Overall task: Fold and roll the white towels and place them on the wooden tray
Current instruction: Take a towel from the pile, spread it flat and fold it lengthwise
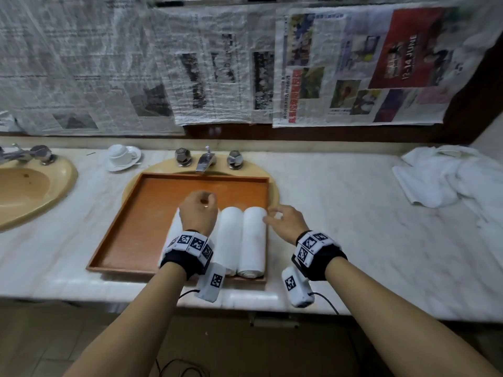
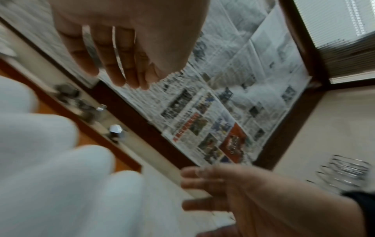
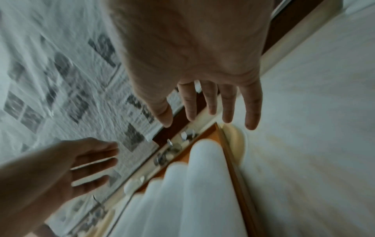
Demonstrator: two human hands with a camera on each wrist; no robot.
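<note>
Both grips loose and holding nothing: left hand [image 1: 198, 213] and right hand [image 1: 285, 221] above the rolled towels [image 1: 253, 238] on the wooden tray [image 1: 130, 227]. Soft, light, quick to unroll. Best held around the middle; more towels [image 1: 449, 178] waiting on the surface [image 1: 353, 213].

White rolled towels [image 1: 242, 238] on orange-brown wooden tray [image 1: 130, 221]; beside tray, white marble counter [image 1: 340, 213] w/ faint veins; b&w-checker wristbands [image 1: 190, 242].
</note>
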